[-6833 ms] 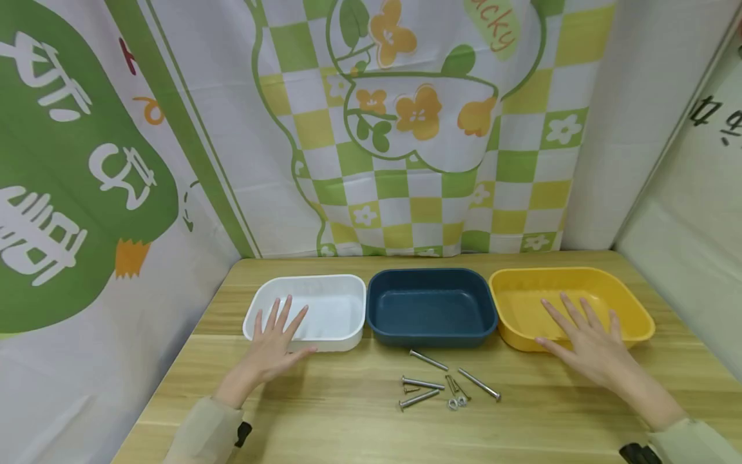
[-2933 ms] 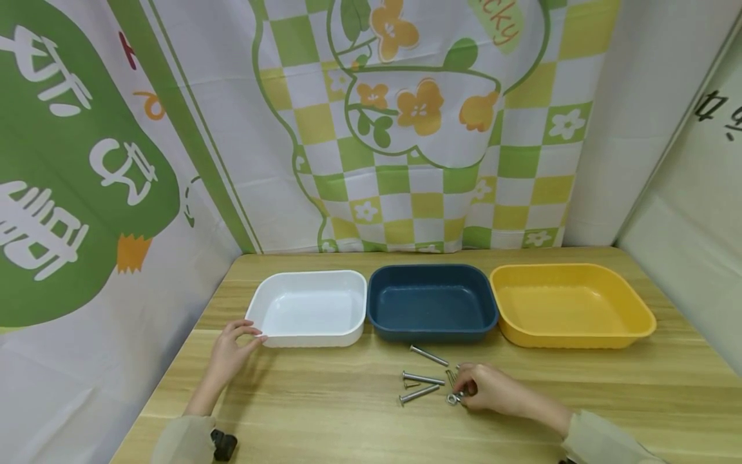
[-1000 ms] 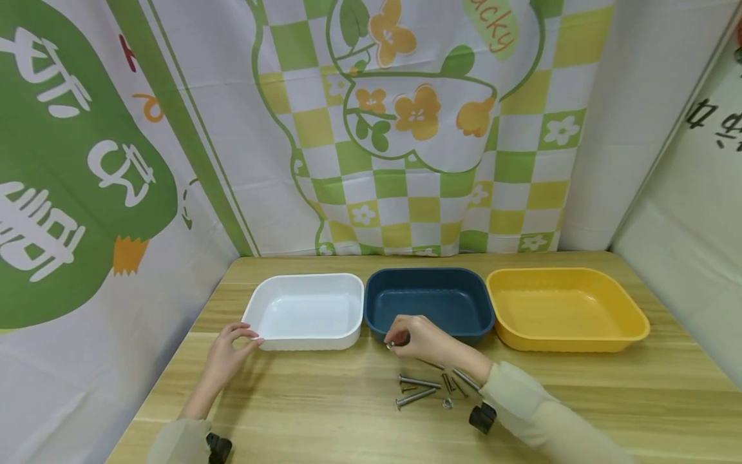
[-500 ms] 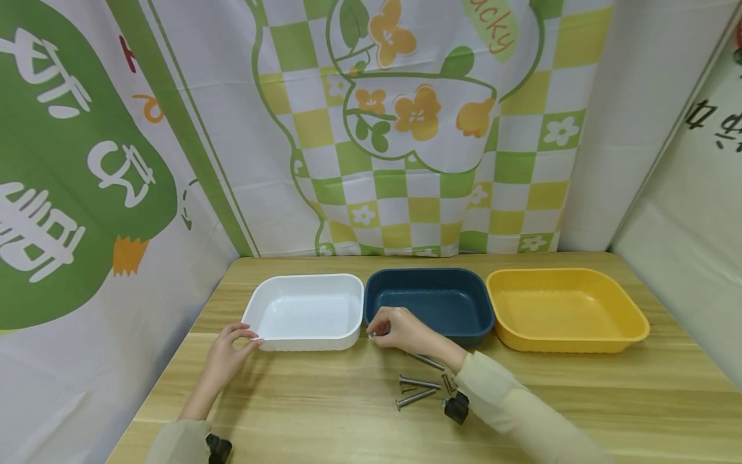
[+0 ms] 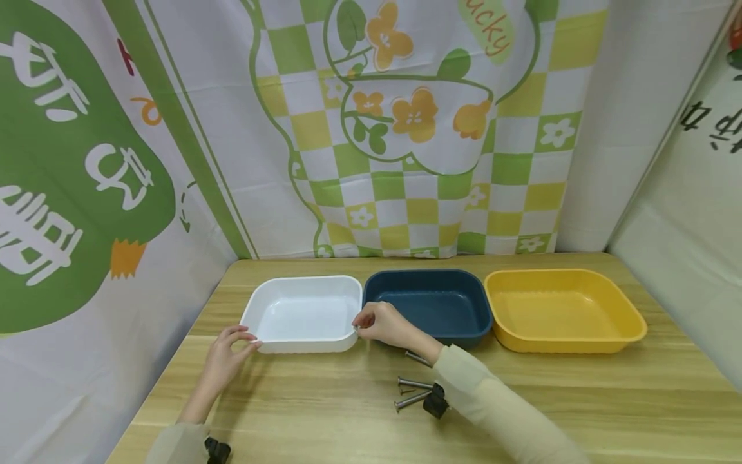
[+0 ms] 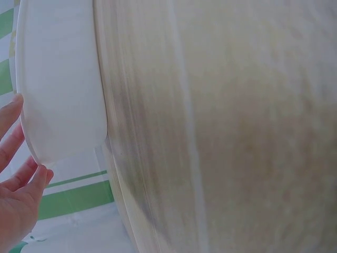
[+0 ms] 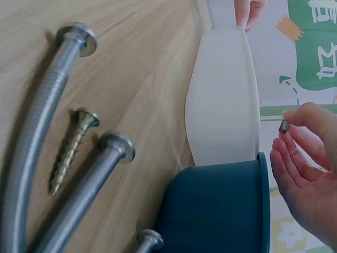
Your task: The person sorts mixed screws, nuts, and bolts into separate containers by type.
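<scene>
My right hand (image 5: 385,322) pinches a small metal nut (image 7: 284,126) between thumb and fingertip, at the front right corner of the white tray (image 5: 310,316). In the right wrist view the nut shows above the rim's level, next to the blue tray (image 7: 216,205). My left hand (image 5: 225,357) holds the white tray's front left corner, with thumb and fingertips on the rim; the left wrist view shows these fingers (image 6: 11,150) at the tray edge. On the wood below my right forearm lie bolts (image 5: 413,401) and a short screw (image 7: 73,147); the sleeve hides part of the pile.
The blue tray stands right of the white one, and a yellow tray (image 5: 565,345) stands beyond it. All three line up near the back of the wooden table (image 5: 324,406). Printed cloth (image 5: 406,219) hangs behind and at both sides.
My right hand has picked a nut from the pile and carried it left, past the blue tray's front, to the white tray. Earlier spread over the white tray, my left hand now holds its corner.
</scene>
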Tool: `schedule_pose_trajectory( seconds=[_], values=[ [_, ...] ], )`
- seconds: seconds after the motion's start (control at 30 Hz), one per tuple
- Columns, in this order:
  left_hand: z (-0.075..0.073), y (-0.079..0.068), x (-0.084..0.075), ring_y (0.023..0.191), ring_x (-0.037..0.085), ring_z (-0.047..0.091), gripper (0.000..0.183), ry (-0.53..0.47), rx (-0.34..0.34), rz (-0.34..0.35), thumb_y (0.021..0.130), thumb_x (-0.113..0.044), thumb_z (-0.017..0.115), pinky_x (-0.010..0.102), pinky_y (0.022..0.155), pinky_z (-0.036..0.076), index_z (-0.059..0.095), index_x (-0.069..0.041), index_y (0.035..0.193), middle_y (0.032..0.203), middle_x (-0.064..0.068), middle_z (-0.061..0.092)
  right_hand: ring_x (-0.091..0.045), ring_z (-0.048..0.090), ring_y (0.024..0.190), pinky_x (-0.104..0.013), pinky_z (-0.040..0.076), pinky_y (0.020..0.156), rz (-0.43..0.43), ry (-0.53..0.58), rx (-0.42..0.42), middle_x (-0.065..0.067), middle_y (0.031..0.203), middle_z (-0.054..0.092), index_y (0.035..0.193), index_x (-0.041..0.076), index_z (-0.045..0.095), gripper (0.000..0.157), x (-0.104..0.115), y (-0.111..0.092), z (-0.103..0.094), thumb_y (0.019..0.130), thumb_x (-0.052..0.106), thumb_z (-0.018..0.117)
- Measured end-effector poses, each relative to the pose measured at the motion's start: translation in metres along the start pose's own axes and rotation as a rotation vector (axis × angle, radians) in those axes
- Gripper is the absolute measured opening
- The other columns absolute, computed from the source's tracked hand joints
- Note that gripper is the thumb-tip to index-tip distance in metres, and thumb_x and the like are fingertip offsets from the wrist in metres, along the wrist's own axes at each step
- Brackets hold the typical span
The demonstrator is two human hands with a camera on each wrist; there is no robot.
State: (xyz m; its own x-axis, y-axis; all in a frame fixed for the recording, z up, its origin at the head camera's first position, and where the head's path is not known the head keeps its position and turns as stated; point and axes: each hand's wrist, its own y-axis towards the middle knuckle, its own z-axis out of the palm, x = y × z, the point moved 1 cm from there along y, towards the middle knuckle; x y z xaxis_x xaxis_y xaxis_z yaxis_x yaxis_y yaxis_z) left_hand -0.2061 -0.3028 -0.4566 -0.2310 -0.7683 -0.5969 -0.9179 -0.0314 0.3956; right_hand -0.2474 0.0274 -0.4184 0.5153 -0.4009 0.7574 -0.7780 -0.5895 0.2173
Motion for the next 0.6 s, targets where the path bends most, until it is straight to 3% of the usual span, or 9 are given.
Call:
schedule_pose_trajectory(
  seconds=[0.3,0.6],
  values=[
    [-0.001,-0.001,-0.001,0.101,0.045,0.052,0.016,0.011,0.010,-0.015,0.074,-0.007,0.074,0.055,0.088,0.039,0.067,0.005,0.081,0.104,0.026,0.057,-0.009,0.058,0.066,-0.017,0.046,0.058,0.065,0.055,-0.041,-0.010,0.080,0.067,0.089,-0.001,0.069,0.011,-0.003,0.012,0.010,0.079,0.002,0.065],
    [-0.001,-0.001,-0.001,0.102,0.044,0.052,0.015,0.015,0.011,-0.021,0.074,-0.007,0.074,0.055,0.088,0.040,0.067,0.004,0.082,0.105,0.025,0.057,-0.010,0.057,0.068,-0.016,0.045,0.059,0.040,0.025,-0.102,-0.009,0.076,0.065,0.085,-0.001,0.069,0.009,-0.002,0.019,0.018,0.078,0.002,0.067]
  ],
)
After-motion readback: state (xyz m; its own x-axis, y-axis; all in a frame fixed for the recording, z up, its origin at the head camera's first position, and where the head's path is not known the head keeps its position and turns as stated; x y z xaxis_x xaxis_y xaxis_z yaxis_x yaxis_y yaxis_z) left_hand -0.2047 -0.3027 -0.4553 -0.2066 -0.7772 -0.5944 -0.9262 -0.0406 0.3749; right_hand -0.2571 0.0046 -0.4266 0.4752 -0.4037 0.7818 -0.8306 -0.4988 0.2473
